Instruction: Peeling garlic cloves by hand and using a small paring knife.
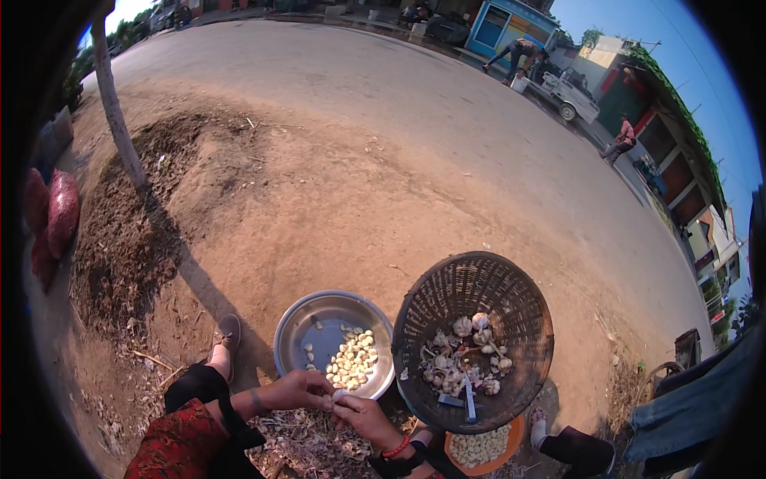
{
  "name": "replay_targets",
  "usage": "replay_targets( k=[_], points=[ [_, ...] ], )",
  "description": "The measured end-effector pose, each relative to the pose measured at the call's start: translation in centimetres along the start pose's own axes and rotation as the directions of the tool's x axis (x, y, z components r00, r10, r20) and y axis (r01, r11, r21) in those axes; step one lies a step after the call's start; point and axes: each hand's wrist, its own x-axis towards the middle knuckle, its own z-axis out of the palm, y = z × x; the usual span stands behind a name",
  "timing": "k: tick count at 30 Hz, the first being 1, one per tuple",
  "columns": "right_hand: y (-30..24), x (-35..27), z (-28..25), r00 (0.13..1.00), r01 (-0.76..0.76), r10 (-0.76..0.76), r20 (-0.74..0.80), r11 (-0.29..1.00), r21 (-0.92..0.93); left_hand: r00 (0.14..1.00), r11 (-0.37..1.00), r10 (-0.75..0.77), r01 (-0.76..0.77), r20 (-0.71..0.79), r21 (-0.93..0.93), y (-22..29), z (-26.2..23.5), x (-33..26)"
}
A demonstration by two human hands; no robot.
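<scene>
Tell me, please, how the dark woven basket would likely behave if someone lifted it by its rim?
The woven basket looks light: open weave, only a few garlic bulbs inside. It already sits tilted, so the bulbs would probably slide or roll. The weave may flex slightly.

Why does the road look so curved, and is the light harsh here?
Head view: fisheye lens bends the paved road toward the rim; hard sunlight throws a long dark shadow from the thin pale tree trunk; the round metal bowl shows mild sheen, the dark woven basket stays sharp.
</scene>
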Motion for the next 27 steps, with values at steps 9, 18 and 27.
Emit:
replay_targets(
  k=[9, 18, 27],
  points=[
    [-0.1, -0.2, -0.1, 0.999, 0.025, -0.027, 0.035, 0.998, 0.064, 1.000, 0.996, -0.011, 0.013, 0.015, -0.083, 0.5, -0.2, -0.2],
    [-0.6, -0.3, -0.3, 0.997, 0.070, -0.072, 0.027, 0.995, 0.068, 0.994, 0.979, -0.096, 0.103, 0.049, -0.174, 1.2, -0.7, 0.0],
    [-1.4, -0.3, 0.0, 0.999, 0.003, -0.001, -0.035, 0.999, 0.043, 0.984, 0.834, -0.180, 0.156, 0.007, -0.529, 0.3, -0.5, 0.1]
  ],
)
